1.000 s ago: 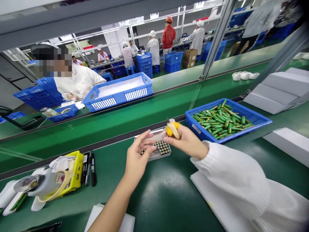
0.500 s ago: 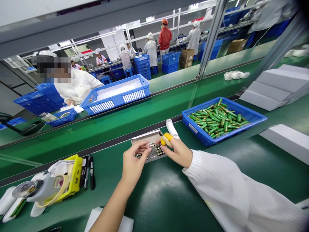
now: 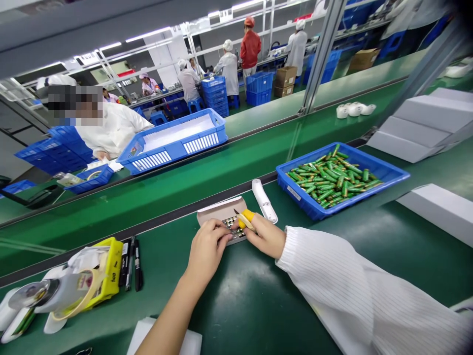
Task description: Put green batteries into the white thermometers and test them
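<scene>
Where the fingers meet: over the open white box (image 3: 220, 209), at its near side; rows of small metal battery ends (image 3: 231, 221) show between them.
Left hand (image 3: 203, 248): fingers curled, thumb and fingertips close together at the box; can't tell if they pinch anything.
Right hand (image 3: 266, 238): fingers bent in at the box's right part, yellow finger covers (image 3: 249, 215) on; a pale strip (image 3: 248, 223) lies across them, dark pointed tip towards the box. Can't tell how it's held.
White device (image 3: 263, 199): just beyond the right fingers, beside the box.
Blue tray (image 3: 297, 195): right of the right fingers, loose green batteries (image 3: 327, 178) inside.
Box handling: my read, light left-hand contact steadies it; pressing hard could shove it or tip the cells.
Pointed tip: best kept angled clear of the left fingertips, wrists low, ends in view.
</scene>
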Tool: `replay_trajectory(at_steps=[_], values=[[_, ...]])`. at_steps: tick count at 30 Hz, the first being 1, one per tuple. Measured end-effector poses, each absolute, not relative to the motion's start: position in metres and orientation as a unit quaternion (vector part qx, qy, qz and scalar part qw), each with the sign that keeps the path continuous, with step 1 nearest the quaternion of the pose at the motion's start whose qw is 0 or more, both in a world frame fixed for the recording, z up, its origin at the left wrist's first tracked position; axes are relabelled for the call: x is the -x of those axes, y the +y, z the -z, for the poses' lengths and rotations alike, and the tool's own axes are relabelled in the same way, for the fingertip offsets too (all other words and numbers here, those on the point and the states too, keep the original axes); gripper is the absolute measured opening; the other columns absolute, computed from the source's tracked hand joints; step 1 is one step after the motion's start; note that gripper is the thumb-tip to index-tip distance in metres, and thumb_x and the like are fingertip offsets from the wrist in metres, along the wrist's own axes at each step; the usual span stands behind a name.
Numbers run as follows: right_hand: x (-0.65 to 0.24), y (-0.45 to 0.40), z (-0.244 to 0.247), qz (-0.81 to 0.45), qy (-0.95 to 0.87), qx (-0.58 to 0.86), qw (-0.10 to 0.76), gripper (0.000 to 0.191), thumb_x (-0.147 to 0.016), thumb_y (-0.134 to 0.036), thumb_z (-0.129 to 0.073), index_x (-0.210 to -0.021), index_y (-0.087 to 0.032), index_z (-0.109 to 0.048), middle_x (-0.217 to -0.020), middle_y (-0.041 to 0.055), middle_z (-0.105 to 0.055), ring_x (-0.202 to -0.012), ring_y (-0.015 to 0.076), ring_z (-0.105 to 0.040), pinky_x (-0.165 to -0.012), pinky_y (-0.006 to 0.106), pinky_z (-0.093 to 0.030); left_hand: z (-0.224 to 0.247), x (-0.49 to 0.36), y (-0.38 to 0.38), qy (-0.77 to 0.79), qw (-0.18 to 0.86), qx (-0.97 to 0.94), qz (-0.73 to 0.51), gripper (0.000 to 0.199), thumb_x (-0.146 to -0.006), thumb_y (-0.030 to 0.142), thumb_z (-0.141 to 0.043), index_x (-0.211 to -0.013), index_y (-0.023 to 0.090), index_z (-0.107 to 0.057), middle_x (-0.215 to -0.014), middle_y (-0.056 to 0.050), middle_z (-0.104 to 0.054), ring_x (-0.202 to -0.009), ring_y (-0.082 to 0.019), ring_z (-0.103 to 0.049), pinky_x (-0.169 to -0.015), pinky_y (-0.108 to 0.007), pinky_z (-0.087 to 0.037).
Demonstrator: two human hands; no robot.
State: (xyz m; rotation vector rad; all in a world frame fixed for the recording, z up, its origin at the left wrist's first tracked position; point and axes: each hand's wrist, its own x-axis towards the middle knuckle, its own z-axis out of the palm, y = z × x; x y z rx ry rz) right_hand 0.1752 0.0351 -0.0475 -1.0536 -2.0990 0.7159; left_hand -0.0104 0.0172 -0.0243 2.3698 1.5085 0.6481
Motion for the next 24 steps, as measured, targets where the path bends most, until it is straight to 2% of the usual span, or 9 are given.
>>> replay_trajectory(at_steps=[3,6,13,19,23,24], values=[[-0.176,0.038,0.049,-0.265,-0.802,0.409,0.345,0.027,-0.08,-0.008,-0.039,-0.093,-0.017,-0.061,-0.093,0.0069,-0.063,-0.092,0.0198,-0.057,-0.083,0.033,-0.044,0.02,0.008,0.023,0.539,0.141,-0.8,-0.223,0.013,-0.088,0.02,-0.05,-0.085,0.02,-0.063,-0.09,-0.003,-0.061,-0.087,-0.018,-0.056,-0.076,-0.03,-0.045],[-0.177,0.041,0.054,-0.246,-0.793,0.437,0.345,0.024,-0.078,-0.008,-0.041,-0.089,-0.017,-0.06,-0.088,0.0067,-0.062,-0.085,0.0198,-0.057,-0.078,0.032,-0.045,0.017,0.002,0.032,0.552,0.112,-0.805,-0.188,0.013,-0.088,0.017,-0.048,-0.089,0.019,-0.061,-0.091,-0.004,-0.06,-0.089,-0.02,-0.055,-0.076,-0.032,-0.044],[-0.178,0.044,0.06,-0.236,-0.766,0.475,0.362,0.017,-0.079,-0.01,-0.041,-0.083,-0.017,-0.055,-0.086,0.0081,-0.062,-0.081,0.0204,-0.057,-0.075,0.033,-0.044,0.012,-0.007,0.042,0.533,0.125,-0.823,-0.151,0.011,-0.075,0.01,-0.064,-0.083,0.018,-0.064,-0.089,-0.005,-0.057,-0.087,-0.023,-0.052,-0.077,-0.036,-0.042],[-0.179,0.044,0.061,-0.247,-0.754,0.479,0.375,0.014,-0.08,-0.012,-0.042,-0.081,-0.017,-0.054,-0.084,0.0077,-0.063,-0.078,0.0194,-0.057,-0.073,0.033,-0.043,0.01,-0.006,0.048,0.556,0.183,-0.787,-0.195,0.01,-0.067,0.01,-0.071,-0.071,0.018,-0.069,-0.083,-0.005,-0.059,-0.084,-0.022,-0.054,-0.076,-0.036,-0.043],[-0.181,0.041,0.051,-0.262,-0.742,0.477,0.391,0.016,-0.082,-0.012,-0.039,-0.085,-0.018,-0.054,-0.085,0.0061,-0.062,-0.078,0.0176,-0.056,-0.075,0.031,-0.043,0.003,-0.001,0.048,0.581,0.241,-0.736,-0.252,0.002,-0.07,0.018,-0.067,-0.071,0.017,-0.069,-0.077,-0.005,-0.065,-0.075,-0.019,-0.059,-0.07,-0.032,-0.046],[-0.182,0.039,0.047,-0.265,-0.737,0.48,0.395,0.013,-0.083,-0.014,-0.04,-0.084,-0.018,-0.053,-0.082,0.0053,-0.06,-0.075,0.017,-0.056,-0.073,0.031,-0.043,0.001,0.001,0.047,0.586,0.256,-0.721,-0.269,0.007,-0.072,0.022,-0.066,-0.074,0.017,-0.069,-0.074,-0.005,-0.066,-0.071,-0.019,-0.06,-0.067,-0.031,-0.046]])
